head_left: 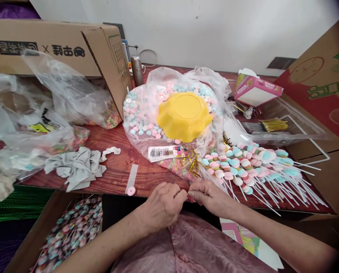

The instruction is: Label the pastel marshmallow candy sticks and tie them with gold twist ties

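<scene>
Left hand [160,204] and right hand [210,197] pinch a small pink candy piece [189,198] between fingertips | at table edge [115,187] | looks light, soft, squashable; grip gently | finished skewers [251,167] just beyond right hand

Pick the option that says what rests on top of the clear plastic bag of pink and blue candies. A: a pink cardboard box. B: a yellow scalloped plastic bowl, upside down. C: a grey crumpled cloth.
B: the yellow scalloped plastic bowl sits upside down on the clear plastic bag of pink and blue candies.

Bare table strip [146,176] before hands [186,203]
</scene>
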{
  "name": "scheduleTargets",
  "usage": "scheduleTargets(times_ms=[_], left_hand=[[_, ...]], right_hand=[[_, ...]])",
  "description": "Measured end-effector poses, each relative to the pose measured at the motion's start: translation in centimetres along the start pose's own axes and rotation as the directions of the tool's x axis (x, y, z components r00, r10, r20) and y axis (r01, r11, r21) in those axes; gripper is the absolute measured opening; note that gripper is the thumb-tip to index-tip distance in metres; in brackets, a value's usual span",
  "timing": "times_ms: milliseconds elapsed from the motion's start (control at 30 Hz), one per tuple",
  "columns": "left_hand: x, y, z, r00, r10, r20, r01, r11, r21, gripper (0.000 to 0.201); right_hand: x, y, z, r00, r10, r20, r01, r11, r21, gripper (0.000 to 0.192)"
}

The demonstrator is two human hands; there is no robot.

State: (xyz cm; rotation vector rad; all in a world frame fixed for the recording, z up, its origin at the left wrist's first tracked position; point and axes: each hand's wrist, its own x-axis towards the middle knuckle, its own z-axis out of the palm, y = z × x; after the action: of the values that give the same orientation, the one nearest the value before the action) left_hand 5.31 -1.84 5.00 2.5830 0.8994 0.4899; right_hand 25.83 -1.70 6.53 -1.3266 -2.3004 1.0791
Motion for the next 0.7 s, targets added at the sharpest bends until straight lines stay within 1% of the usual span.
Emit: scheduleTargets(times_ms=[33,67,133,167,200,233,300,333,367,400,433,467,533,600,667,700], left_hand=[[0.1,-0.3,0.1,0.999,0.002,-0.036,-0.002,1.000,-0.007,0.030],[0.1,-0.6,0.0,0.998,-0.025,-0.065,0.022,0.998,-0.057,0.031],[0.2,-1.6,-0.4,0.984,-0.149,-0.097,0.121,0.961,-0.250,0.035],[0.2,-2.1,-0.7,0.969,-0.230,-0.094,0.178,0.907,-0.382,0.037],[0.3,-2.5,-1.0,0.945,-0.318,-0.070,0.236,0.818,-0.525,0.038],[0.3,-2.9,-1.3,0.911,-0.411,-0.031,0.288,0.691,-0.663,0.038],[0.5,-3.5,-1.8,0.822,-0.563,0.080,0.339,0.371,-0.865,0.035],[0.6,-3.6,-1.9,0.779,-0.612,0.138,0.335,0.219,-0.916,0.035],[0.7,-3.7,-2.0,0.744,-0.642,0.186,0.320,0.098,-0.942,0.036],[0.7,-3.7,-2.0,0.721,-0.658,0.215,0.297,0.013,-0.955,0.037],[0.7,-3.7,-2.0,0.712,-0.663,0.232,0.272,-0.044,-0.961,0.037],[0.6,-3.7,-2.0,0.711,-0.660,0.244,0.253,-0.084,-0.964,0.038],[0.2,-3.8,-1.9,0.712,-0.650,0.264,0.232,-0.137,-0.963,0.038],[-0.1,-4.0,-1.8,0.711,-0.643,0.283,0.232,-0.164,-0.959,0.039],[-0.1,-4.1,-1.7,0.711,-0.641,0.290,0.237,-0.170,-0.956,0.040],[0.0,-4.2,-1.6,0.713,-0.639,0.288,0.237,-0.166,-0.957,0.040]], right_hand=[[0.1,0.3,-0.4,1.000,-0.009,-0.026,0.009,1.000,-0.011,0.033],[0.2,0.6,-0.9,0.997,-0.027,-0.071,0.026,0.999,-0.023,0.030],[0.9,1.4,-2.3,0.974,-0.106,-0.201,0.089,0.992,-0.092,0.022],[1.4,1.9,-3.1,0.956,-0.159,-0.248,0.122,0.980,-0.157,0.020],[2.1,2.3,-3.8,0.940,-0.213,-0.266,0.146,0.957,-0.250,0.021],[2.9,2.6,-4.3,0.941,-0.249,-0.230,0.152,0.916,-0.370,0.023],[4.8,3.2,-4.9,0.960,-0.256,-0.110,0.142,0.789,-0.597,0.023],[5.7,3.4,-4.9,0.970,-0.238,-0.051,0.144,0.730,-0.669,0.022],[6.6,3.6,-4.8,0.975,-0.220,-0.010,0.149,0.689,-0.709,0.020],[7.3,3.7,-4.6,0.978,-0.209,0.019,0.158,0.671,-0.724,0.019],[7.9,3.9,-4.5,0.977,-0.208,0.039,0.171,0.670,-0.722,0.019],[8.4,4.1,-4.4,0.975,-0.214,0.054,0.188,0.677,-0.711,0.020],[8.8,4.4,-4.8,0.970,-0.230,0.079,0.220,0.693,-0.686,0.020],[8.8,4.7,-5.9,0.963,-0.252,0.095,0.252,0.715,-0.652,0.021],[8.3,4.7,-7.6,0.958,-0.281,0.062,0.264,0.772,-0.579,0.024],[8.0,4.6,-8.4,0.955,-0.297,0.013,0.262,0.820,-0.510,0.026]])
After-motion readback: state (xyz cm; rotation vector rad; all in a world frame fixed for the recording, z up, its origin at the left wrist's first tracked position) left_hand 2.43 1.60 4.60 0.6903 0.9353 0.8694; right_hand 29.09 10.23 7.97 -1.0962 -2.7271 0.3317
